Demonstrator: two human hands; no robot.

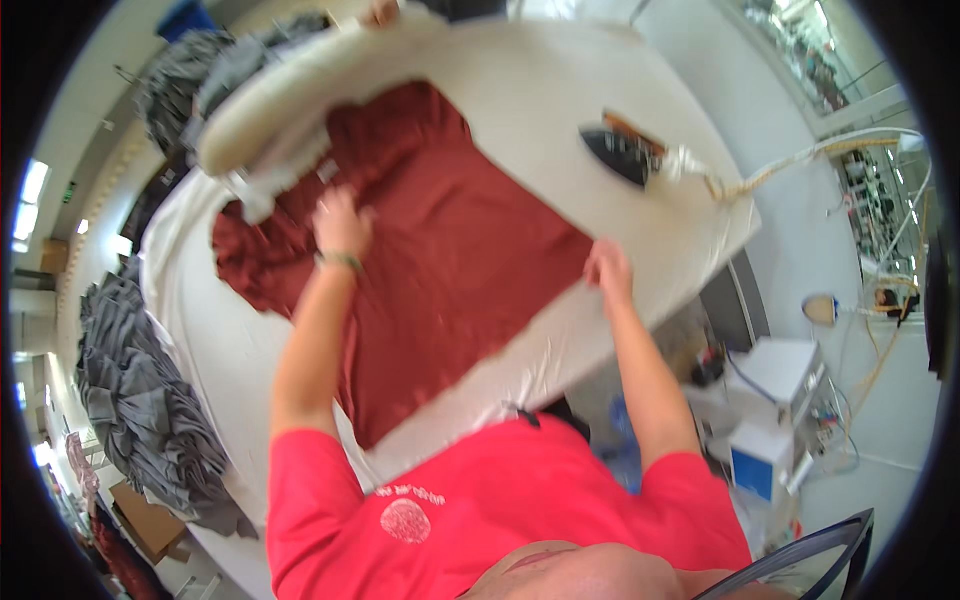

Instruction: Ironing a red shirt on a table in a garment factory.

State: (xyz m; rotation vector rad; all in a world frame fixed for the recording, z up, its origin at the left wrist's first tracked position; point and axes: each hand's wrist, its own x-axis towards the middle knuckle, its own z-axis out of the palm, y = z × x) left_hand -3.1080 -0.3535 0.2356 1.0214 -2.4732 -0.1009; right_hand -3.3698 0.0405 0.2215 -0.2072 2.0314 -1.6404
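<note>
A dark red short-sleeved shirt [480, 240] lies spread on a white padded ironing table [560, 70], its collar end to the left and its hem toward the right and front. My left hand [342, 225] rests on the shirt below the neckline, fingers stretched out and a little blurred. At the hem's right corner, my right hand [608, 268] pinches the shirt's edge between closed fingers. The left sleeve side is bunched in folds. Beyond my right hand, an iron [622, 150] with a dark soleplate lies tipped on the table.
A padded white pressing arm [290, 95] stands over the table's far left. Grey garments are heaped at the left [145, 390] and far left. From the iron, a pale hose [790, 160] runs right. White box-shaped equipment [775, 380] stands low at the right.
</note>
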